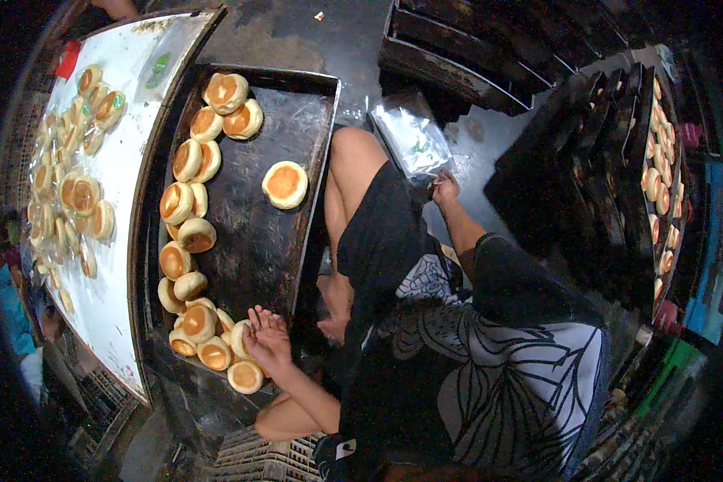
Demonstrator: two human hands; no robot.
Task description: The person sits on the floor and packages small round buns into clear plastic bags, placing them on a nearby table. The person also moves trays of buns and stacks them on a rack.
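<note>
My left hand (270,342) is palm up with its fingers apart, beside a round browned bun (240,338) at the near left end of a dark metal tray (247,241). Whether it touches the bun is hard to tell. More buns (199,323) line the tray's far side, some leaning on others; a single bun (285,185) lies apart on the bare metal. My right hand (446,187) pinches the corner of a clear plastic bag (419,141) with green print, in what looks like a stack beside my knee. Its fingertips are partly hidden.
Beyond the tray, a white board (123,129) holds bagged buns (78,193) and a flat clear bag (159,69). Dark metal trays (458,75) stand at the upper right. Another tray of buns (657,187) is at the far right. Part of another person shows at the upper left.
</note>
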